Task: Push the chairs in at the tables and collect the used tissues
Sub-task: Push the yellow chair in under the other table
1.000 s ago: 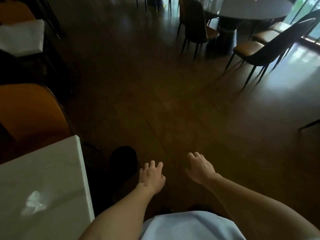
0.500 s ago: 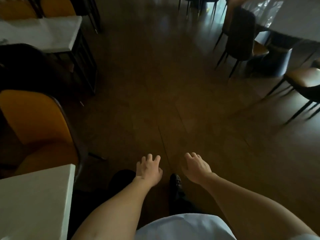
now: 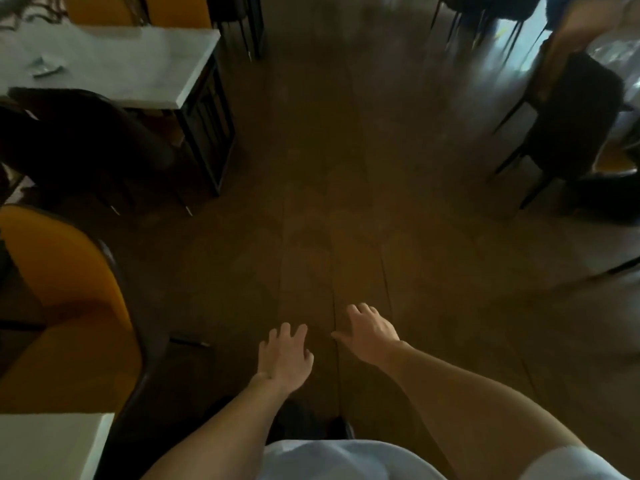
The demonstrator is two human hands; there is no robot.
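Since the earlier frames the view has swung left and advanced: the near white table (image 3: pixel 52 445) has shrunk to a corner at lower left, its crumpled tissue now out of frame, while a second white table (image 3: pixel 145 64) has come fully into the upper left.

Upper left: on that second table lies a small crumpled tissue (image 3: pixel 45 68), uncollected. A dark chair (image 3: pixel 86 143) stands against the table's near edge, apparently tucked in, though shadow hides its seat.

Left edge: an orange-backed chair (image 3: pixel 65 306) stands beside the near table's corner, angled outward and apparently not pushed in.

Lower centre: the left hand (image 3: pixel 285 358) and right hand (image 3: pixel 372 329) hang over bare wooden floor (image 3: pixel 329 168), near each other but not touching. Both are spread, fingers loose, holding nothing and touching nothing.

Right side: a dark chair (image 3: pixel 571 133) stands near the glossy edge of another table (image 3: pixel 620 53) at upper right. Blur prevents judging whether it is pushed in.

Assessment: the person appears in transit between tables. No tissue is in hand and none is seen stowed. Outstanding, as far as visible: the tissue at upper left, the orange-backed chair, and possibly the right-hand chair. The task looks far from complete.
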